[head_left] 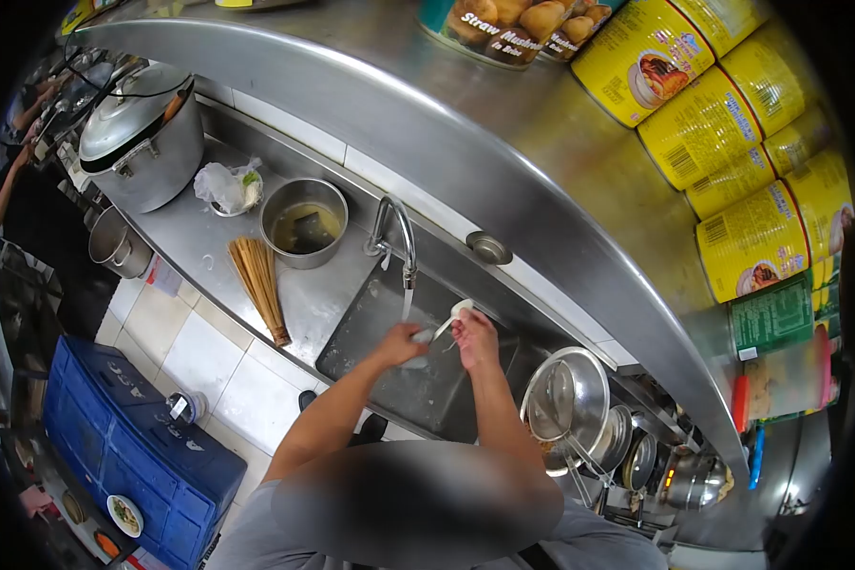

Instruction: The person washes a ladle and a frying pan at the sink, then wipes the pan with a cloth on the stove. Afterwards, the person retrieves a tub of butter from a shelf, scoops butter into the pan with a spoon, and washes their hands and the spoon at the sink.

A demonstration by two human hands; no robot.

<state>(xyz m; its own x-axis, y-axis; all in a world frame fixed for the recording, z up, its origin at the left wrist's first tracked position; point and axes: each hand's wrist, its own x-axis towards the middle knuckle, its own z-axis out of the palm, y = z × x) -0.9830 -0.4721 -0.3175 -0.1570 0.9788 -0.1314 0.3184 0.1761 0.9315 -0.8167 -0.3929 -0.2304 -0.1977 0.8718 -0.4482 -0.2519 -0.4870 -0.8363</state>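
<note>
Over the metal sink (399, 393), my left hand (403, 345) is closed around a pale, greyish item near the stream from the faucet (408, 249); what the item is cannot be made out. To its right, my right hand (475, 340) grips a small white object (461, 310) with a thin pale strip hanging toward the left hand. Water runs from the spout just above my left hand. On the counter left of the sink lie a bamboo whisk brush (256, 288) and a metal pot (304, 222) holding murky liquid and a dark piece.
A large lidded pot (142, 138) and a bowl with a plastic bag (230, 188) stand at the upper left. Strainers (566, 404) sit right of the sink. Yellow cans (703, 133) line the overhead shelf (503, 123). Blue crates (138, 446) are lower left. Another person (52, 228) stands far left.
</note>
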